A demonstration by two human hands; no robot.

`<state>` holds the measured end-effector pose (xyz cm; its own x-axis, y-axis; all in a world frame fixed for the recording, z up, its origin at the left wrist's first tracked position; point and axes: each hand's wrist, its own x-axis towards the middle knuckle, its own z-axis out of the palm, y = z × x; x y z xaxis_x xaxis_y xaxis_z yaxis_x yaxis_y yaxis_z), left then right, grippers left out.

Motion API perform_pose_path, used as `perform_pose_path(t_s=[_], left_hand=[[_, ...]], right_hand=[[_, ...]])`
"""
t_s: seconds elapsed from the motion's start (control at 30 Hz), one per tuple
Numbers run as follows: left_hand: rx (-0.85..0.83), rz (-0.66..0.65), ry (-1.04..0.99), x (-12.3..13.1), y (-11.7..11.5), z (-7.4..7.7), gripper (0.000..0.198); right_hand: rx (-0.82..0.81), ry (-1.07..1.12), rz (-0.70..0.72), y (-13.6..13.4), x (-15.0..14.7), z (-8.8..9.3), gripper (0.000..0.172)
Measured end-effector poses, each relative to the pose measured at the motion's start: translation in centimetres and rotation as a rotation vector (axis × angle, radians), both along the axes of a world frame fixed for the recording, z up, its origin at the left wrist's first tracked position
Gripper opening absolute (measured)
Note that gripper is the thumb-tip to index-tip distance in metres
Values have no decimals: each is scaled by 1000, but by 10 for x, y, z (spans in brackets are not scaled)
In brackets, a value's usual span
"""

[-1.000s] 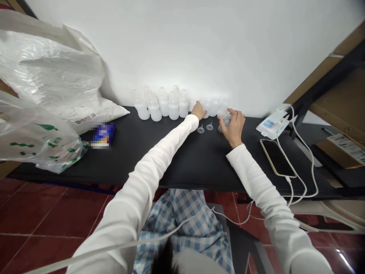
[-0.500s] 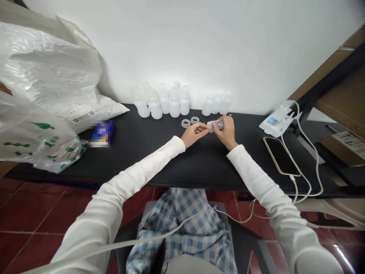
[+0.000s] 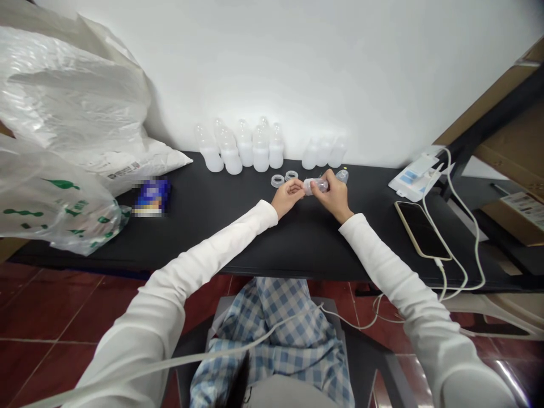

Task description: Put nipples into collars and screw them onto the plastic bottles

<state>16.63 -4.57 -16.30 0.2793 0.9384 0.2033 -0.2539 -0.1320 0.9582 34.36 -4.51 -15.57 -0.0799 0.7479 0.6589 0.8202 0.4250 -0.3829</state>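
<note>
Where the two hands come close together over the black table (image 3: 204, 232), we record a clear plastic piece (image 3: 313, 186) between them, lying roughly sideways. The right hand (image 3: 332, 198) grips it: thumb along the near side, fingers curled over the far side, the palm only partly closed. We see its banded end pointing toward the left hand (image 3: 287, 199).

The left hand is drawn in, fingers bent and bunched near the thumb at that banded end; whether the fingertips pinch something small or merely touch the rim — we cannot tell.

Just beyond the left hand we note two clear rings (image 3: 277, 181) on the table. Another clear piece (image 3: 342, 175) sits behind the right hand, partly hidden. Along the wall — domed white bottles (image 3: 230, 154) to the left, undomed white bottles (image 3: 310, 155) to the right, all upright.
</note>
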Motion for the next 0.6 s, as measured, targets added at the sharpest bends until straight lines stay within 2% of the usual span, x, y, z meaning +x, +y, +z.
perform_pose_path(t_s=[0.1,0.33,0.47,0.6], left_hand=[[-24,31,17,-1,1,2,20],[48,122,78,-7,6,7,24],[108,160,110,-12,9,9,23],[96,205,111,-16,15,12,18]], right_hand=[[-39,68,31,-2,-4,3,50],[-49,197,248,-1,-10,3,54],[-44,152,308,2,-7,3,54],[-6,60,406,0,-1,8,48]])
